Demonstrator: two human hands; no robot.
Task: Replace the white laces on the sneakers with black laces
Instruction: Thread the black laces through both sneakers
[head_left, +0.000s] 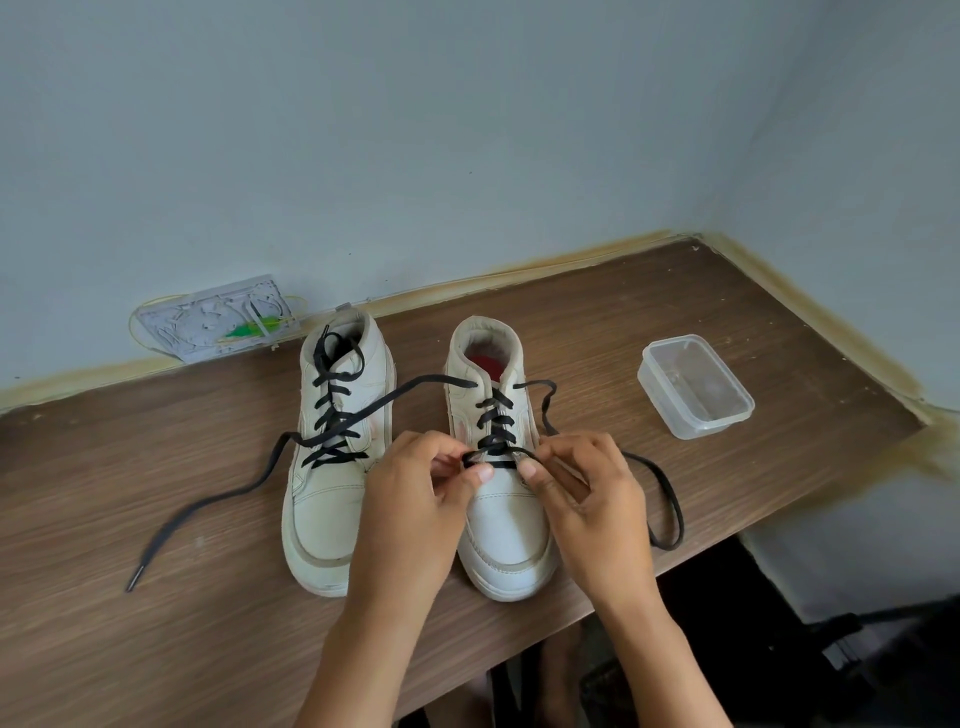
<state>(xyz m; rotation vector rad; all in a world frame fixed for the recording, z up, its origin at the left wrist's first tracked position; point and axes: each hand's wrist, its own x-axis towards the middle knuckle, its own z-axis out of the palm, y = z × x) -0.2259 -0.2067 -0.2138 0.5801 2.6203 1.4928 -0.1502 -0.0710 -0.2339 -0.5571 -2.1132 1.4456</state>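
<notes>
While L hand (415, 499) & R hand (587, 499) pinch black lace (496, 460), both sneakers (332, 467) on table (156, 597)

Two white high-top sneakers (337, 467) (501, 483) stand on one wooden tabletop (675, 312), each threaded with one black lace (332, 421) (496, 415). One clear plastic container (695, 385), one clear flat case (218, 325), and two hands (415, 499) (587, 499) are visible.

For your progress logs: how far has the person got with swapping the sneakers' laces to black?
Done: the left sneaker is laced in black. In hand: both hands, left hand and right hand, pinch the black lace at the right sneaker's lowest eyelets. Left: snugging it; its ends trail loose, untied.
</notes>
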